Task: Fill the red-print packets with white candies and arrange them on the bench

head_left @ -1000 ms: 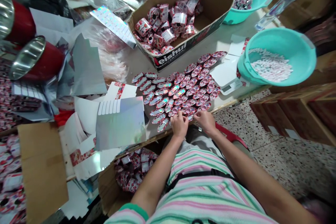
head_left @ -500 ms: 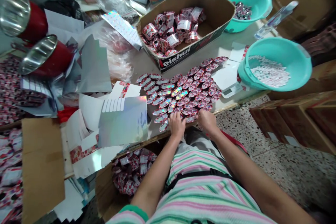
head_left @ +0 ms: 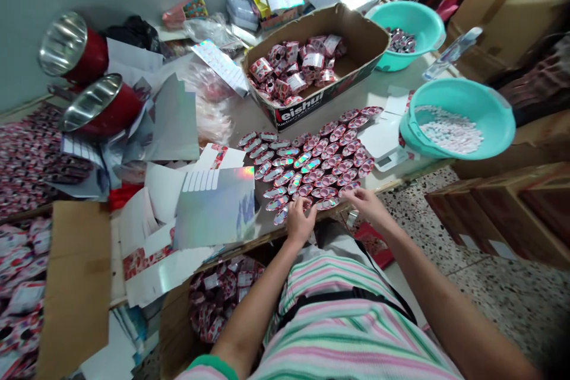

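Rows of small oval red-and-white printed packs [head_left: 327, 180] stand close together on the table, some with shiny holographic faces. At the near edge of these rows is my left hand [head_left: 300, 221], its curved fingers and thumb apart, touching or just beside the packs. My right hand [head_left: 369, 206] hovers by the near right corner of the rows, fingers loosely stretched out with nothing visible in them. Behind the rows stands a cardboard box [head_left: 307, 111] of similar printed packs lying in a heap.
To the right are a white digital scale [head_left: 386, 151], a turquoise basin [head_left: 463, 92] of white pellets and another turquoise basin [head_left: 412, 18] of shiny pieces. Left lie a holographic sheet [head_left: 216, 214] and red steel pots [head_left: 107, 104]. A carton [head_left: 176, 323] of packs sits below the table edge.
My right hand has drawn back to the right from the front row, its fingers loosening. The left hand stays near the same packs, its thumb and fingers spreading. The camera view has tilted up slightly.
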